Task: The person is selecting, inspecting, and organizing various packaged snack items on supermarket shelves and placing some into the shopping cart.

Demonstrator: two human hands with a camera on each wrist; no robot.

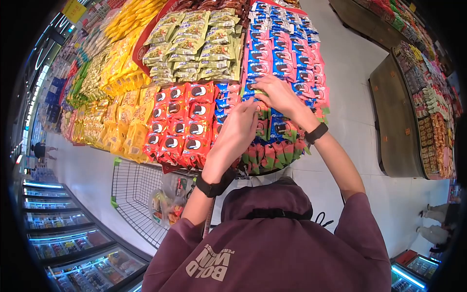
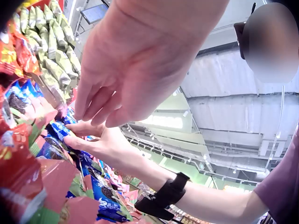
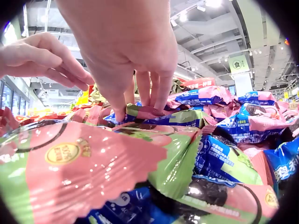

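Blue, pink and green snack packets (image 1: 284, 56) lie in rows on the display. My right hand (image 1: 278, 97) reaches down among them; in the right wrist view this hand (image 3: 133, 60) pinches a packet (image 3: 161, 116) between thumb and fingers. The same hand (image 2: 110, 147) appears around a blue packet (image 2: 60, 130) in the left wrist view. Just to its left, my left hand (image 1: 236, 129) hovers above the packets with its fingers loosely bent and nothing in them. Seen from the left wrist, that hand (image 2: 140, 60) is above the right one.
Red packets (image 1: 180, 121), green packets (image 1: 187, 44) and yellow packets (image 1: 126, 58) fill the display's left side. A cart (image 1: 134, 202) holding a plastic bag (image 1: 170, 202) stands at its near left. Another display (image 1: 396, 117) is across the aisle on the right.
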